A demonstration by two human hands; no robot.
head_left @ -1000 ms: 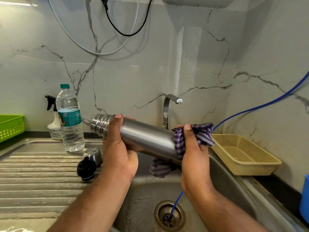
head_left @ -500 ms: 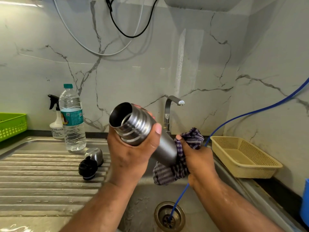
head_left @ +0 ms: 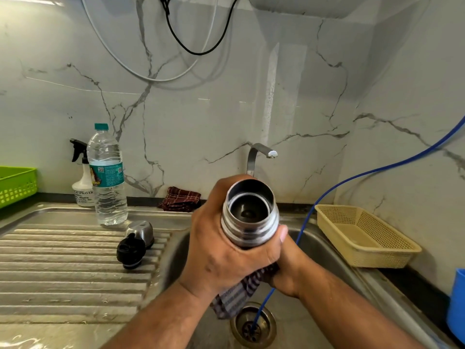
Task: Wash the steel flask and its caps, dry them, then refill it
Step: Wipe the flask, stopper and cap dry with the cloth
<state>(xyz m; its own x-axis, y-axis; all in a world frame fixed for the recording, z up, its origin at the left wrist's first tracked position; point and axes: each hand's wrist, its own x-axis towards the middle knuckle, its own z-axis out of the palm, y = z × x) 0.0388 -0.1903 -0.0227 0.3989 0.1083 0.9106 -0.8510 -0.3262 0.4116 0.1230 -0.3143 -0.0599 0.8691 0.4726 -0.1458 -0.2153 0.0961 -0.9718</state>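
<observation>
The steel flask (head_left: 250,222) is held above the sink with its open mouth turned up toward me, so I look down into it. My left hand (head_left: 226,250) grips its neck just under the threads. My right hand (head_left: 289,270) sits lower, mostly behind the flask, holding a purple checked cloth (head_left: 239,293) against the flask's lower body. The cloth hangs down toward the drain. A black inner cap (head_left: 130,253) and a steel outer cap (head_left: 141,231) lie on the ribbed drainboard (head_left: 63,268) to the left.
A clear water bottle (head_left: 108,177) and a white spray bottle (head_left: 81,182) stand at the drainboard's back. A dark red cloth (head_left: 180,199) lies by the wall. The tap (head_left: 261,154) is behind the flask. A blue hose (head_left: 314,217) runs into the drain (head_left: 253,326). A beige basket (head_left: 362,235) sits right, a green one (head_left: 16,183) far left.
The flask has swung from lying sideways to standing with its mouth facing me. My right hand and the cloth slid down to its lower end, below my left hand.
</observation>
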